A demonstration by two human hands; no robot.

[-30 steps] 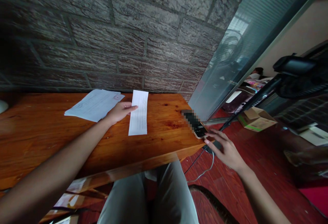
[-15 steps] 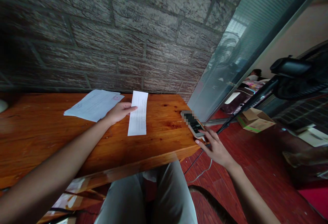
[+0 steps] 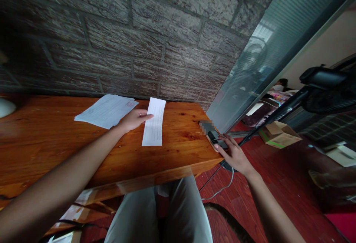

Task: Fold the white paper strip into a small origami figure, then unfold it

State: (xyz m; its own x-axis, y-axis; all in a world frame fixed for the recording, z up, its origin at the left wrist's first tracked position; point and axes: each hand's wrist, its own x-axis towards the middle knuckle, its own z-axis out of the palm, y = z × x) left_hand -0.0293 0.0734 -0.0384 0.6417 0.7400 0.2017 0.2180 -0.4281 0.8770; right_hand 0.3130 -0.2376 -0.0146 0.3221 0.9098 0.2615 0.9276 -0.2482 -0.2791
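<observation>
A narrow folded sheet of white paper with faint print lies over the wooden table, pinched at its left edge by my left hand. The thumb is on top and the fingers are partly hidden. Left of that hand is a stack of white papers, the top one bearing a red stamp. At the table's right end, a smartphone lies with its screen up and part of it blurred out. My right hand grips its near end, thumb on one side and fingers on the other.
The wooden table stands against a stone-brick wall. A white rounded object sits at its left end. Past the right end are a frosted glass panel, a black fan, an open cardboard box and a cable.
My right hand has closed in on the smartphone and now grips its near end. The left hand keeps its hold on the folded paper. The view has shifted slightly.
</observation>
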